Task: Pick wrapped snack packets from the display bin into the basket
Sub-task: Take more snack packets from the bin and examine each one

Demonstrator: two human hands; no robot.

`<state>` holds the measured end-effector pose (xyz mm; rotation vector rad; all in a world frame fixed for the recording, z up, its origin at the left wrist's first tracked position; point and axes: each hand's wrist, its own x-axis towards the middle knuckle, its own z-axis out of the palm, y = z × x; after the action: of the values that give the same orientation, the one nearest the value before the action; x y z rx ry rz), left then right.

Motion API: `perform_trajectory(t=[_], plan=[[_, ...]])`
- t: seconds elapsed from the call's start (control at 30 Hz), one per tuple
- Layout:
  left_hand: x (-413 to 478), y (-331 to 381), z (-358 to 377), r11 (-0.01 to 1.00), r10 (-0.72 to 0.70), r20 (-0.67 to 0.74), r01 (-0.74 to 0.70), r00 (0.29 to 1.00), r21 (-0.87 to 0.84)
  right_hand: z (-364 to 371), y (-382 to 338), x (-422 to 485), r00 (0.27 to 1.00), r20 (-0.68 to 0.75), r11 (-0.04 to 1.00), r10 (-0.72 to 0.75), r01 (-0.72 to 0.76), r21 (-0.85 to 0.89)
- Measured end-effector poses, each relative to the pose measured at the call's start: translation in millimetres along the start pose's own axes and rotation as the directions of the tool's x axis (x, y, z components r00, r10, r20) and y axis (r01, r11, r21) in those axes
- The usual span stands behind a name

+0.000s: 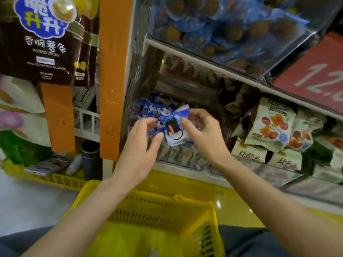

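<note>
The right hand (202, 130) pinches a crinkly blue-and-white wrapped snack packet (175, 127) printed with a dark round biscuit, thumb on its printed face and fingers behind its upper right corner. The packet is lifted just above the heap of similar small blue-and-white packets (148, 110) in the clear-fronted display bin (178, 160), over the bin's left half. Its long axis tilts, upper end leaning away toward the bin's back, lower end toward the front edge. The left hand (141, 145) is loosely spread with fingers curled, its fingertips just beside the packet's left edge; whether they touch it I cannot tell.

The yellow slotted plastic basket (213, 216) sits directly below and nearer the person than the bin's front edge, between the forearms. So the packet's path is likely toward the body and down, and the right hand, already holding it, is best placed to carry it.

Motion blur softens the heap, so single packets there are hard to separate. The basket's floor is partly cut off at the bottom; its contents are unclear.
</note>
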<state>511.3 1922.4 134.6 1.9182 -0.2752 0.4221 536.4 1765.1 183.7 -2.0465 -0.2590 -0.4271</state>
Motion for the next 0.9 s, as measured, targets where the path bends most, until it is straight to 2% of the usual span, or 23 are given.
perform_trajectory(t=[0.13,0.27,0.37,0.43,0.53,0.6,0.67,0.7,0.77,0.9], plan=[[-15,8,-1,0.945,-0.161,0.059,0.172,0.985,-0.278,14,5,-50,0.973,0.172,0.954,0.152,-0.19,0.233],[-32,4,-1,0.907,-0.284,0.122,0.307,0.951,-0.287,24,15,-77,0.937,0.291,0.906,0.194,-0.285,0.312],[-40,-5,-2,0.854,-0.402,0.126,0.421,0.907,-0.306,28,19,-84,0.919,0.355,0.914,0.169,-0.281,0.291],[-43,-10,-4,0.882,-0.375,0.121,0.393,0.919,-0.258,28,21,-84,0.914,0.381,0.932,0.138,-0.25,0.263],[-46,-13,-6,0.985,-0.171,0.077,0.171,0.982,0.003,30,25,-84,0.903,0.402,0.938,0.152,-0.26,0.231],[-50,-12,-5,0.983,-0.04,0.102,0.021,0.994,0.185,32,29,-85,0.894,0.405,0.932,0.19,-0.294,0.212],[-53,-11,-1,0.968,0.013,0.138,-0.047,0.99,0.245,31,33,-84,0.9,0.386,0.942,0.204,-0.288,0.174],[-54,-11,1,0.975,-0.005,0.14,-0.026,0.99,0.222,31,35,-83,0.904,0.376,0.945,0.205,-0.283,0.165],[-51,-12,3,0.989,-0.118,0.13,0.105,0.984,0.104,29,36,-80,0.911,0.351,0.939,0.217,-0.293,0.18],[-47,-10,6,0.943,-0.305,0.201,0.324,0.931,-0.071,28,37,-79,0.927,0.296,0.921,0.229,-0.305,0.241]])
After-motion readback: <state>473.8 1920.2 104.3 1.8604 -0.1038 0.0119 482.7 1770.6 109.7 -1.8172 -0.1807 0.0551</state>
